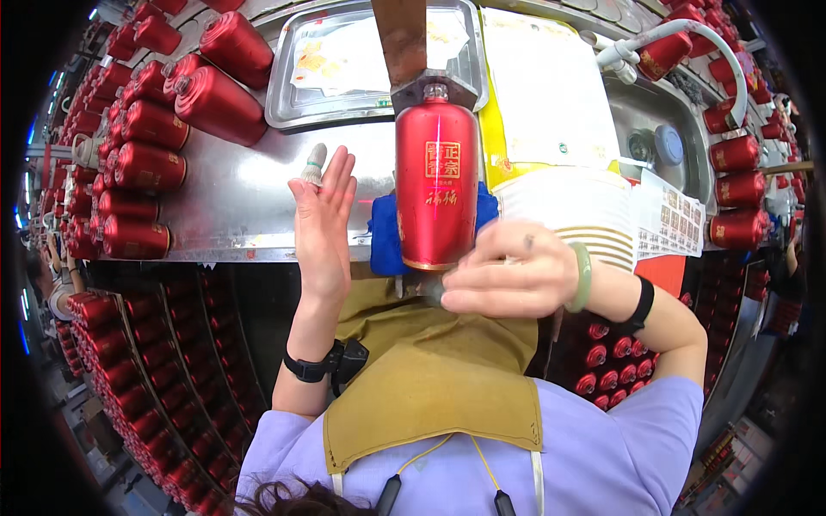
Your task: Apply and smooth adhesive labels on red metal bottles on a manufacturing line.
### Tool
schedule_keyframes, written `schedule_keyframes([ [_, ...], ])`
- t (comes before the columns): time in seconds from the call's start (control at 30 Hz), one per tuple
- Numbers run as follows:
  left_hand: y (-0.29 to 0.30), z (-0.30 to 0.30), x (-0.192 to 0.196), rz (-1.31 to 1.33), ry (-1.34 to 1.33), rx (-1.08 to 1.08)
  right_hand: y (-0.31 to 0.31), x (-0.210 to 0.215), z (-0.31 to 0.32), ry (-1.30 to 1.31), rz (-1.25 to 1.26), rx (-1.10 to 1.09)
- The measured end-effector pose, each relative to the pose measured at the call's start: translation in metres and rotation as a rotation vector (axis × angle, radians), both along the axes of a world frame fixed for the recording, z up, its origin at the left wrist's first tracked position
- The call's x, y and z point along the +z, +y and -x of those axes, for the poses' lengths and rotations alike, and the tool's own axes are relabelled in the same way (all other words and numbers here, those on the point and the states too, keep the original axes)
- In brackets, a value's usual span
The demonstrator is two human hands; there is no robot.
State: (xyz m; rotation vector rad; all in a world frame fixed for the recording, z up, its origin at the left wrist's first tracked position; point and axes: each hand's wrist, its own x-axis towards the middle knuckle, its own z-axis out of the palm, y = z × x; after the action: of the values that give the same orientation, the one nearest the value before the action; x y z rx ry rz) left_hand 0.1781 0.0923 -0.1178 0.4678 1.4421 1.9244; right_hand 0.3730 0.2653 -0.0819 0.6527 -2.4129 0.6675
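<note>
A red bottle (pixel 437 198) with gold square characters and gold script lies in front of me, its neck toward a metal holder (pixel 437 86) at the far end. Beneath its lower half is a blue cloth (pixel 385 236). My left hand (pixel 324 215) is open to the left of the bottle, palm up and fingers stretched, touching nothing; a whitish finger cot (pixel 315 163) with a green band covers one digit. My right hand (pixel 512 271) is at the bottle's base on the right side. Its fingers are partly blurred and hidden, and a grey fingertip cover shows below the base.
Many red bottles (pixel 219 107) crowd the left side. A metal tray (pixel 284 95) sits behind, beside white sheets (pixel 551 86) on yellow. At right are stacked white gold-striped pieces (pixel 559 206), a label sheet (pixel 667 215) and a sink (pixel 688 129) with a curved hose.
</note>
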Motion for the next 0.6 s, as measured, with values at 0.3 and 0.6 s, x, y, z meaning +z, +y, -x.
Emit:
schedule_keyframes([
  [0.3,0.004,-0.010,0.009,0.006,-0.011,-0.039,0.074,0.029,0.056,0.304,-0.312,-0.689],
  [0.6,0.007,-0.013,0.010,0.032,0.012,-0.070,0.046,0.028,0.090,0.175,-0.107,-0.541],
])
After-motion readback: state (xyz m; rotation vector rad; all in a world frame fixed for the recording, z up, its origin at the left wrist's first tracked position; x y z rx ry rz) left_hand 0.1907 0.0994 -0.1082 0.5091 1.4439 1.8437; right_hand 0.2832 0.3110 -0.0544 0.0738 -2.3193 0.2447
